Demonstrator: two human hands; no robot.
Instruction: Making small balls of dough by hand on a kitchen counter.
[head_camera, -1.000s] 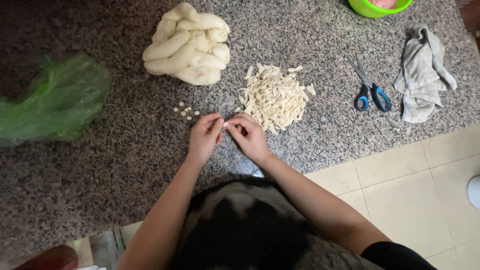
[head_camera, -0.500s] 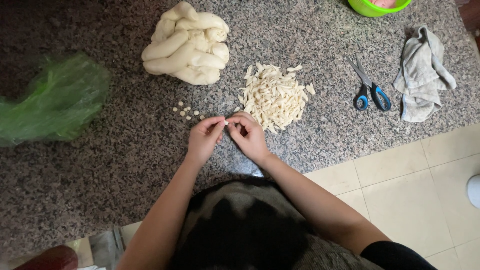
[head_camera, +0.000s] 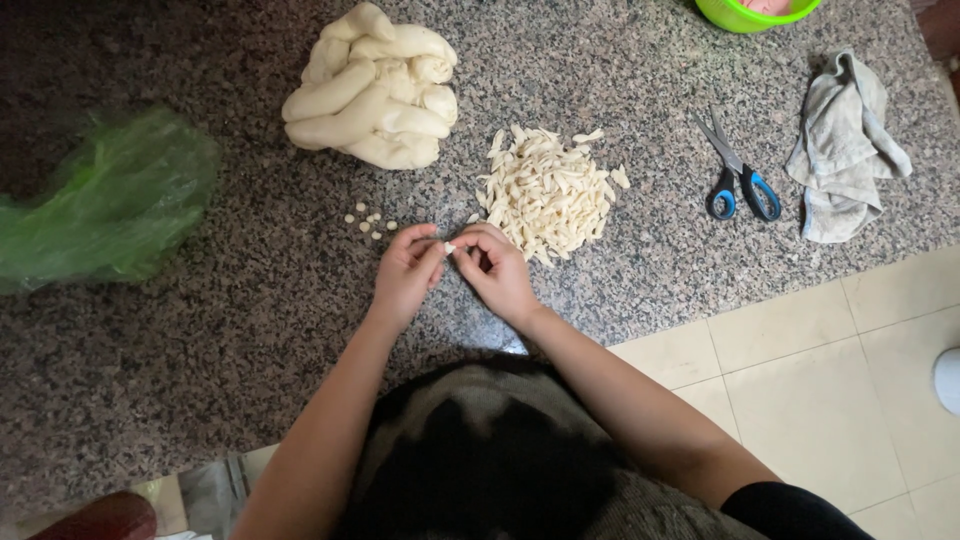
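Head view showed the left hand (head_camera: 405, 272) and right hand (head_camera: 497, 270) pinching one small white dough bit (head_camera: 450, 247) between their fingertips, just below-left of the heap of pale cut dough strips (head_camera: 548, 192). Shaping seemed underway; next called for a gentle, controlled pinch.

A crumpled, translucent green plastic bag (head_camera: 105, 205) is the only packaging in view. It lies on the speckled grey granite countertop (head_camera: 220, 330) well to the left of the left hand's fingers (head_camera: 420, 245), a little farther from the person than they are, and apart from them. It is rumpled, flat and glossy, with no visible label. No signs or screens appear.
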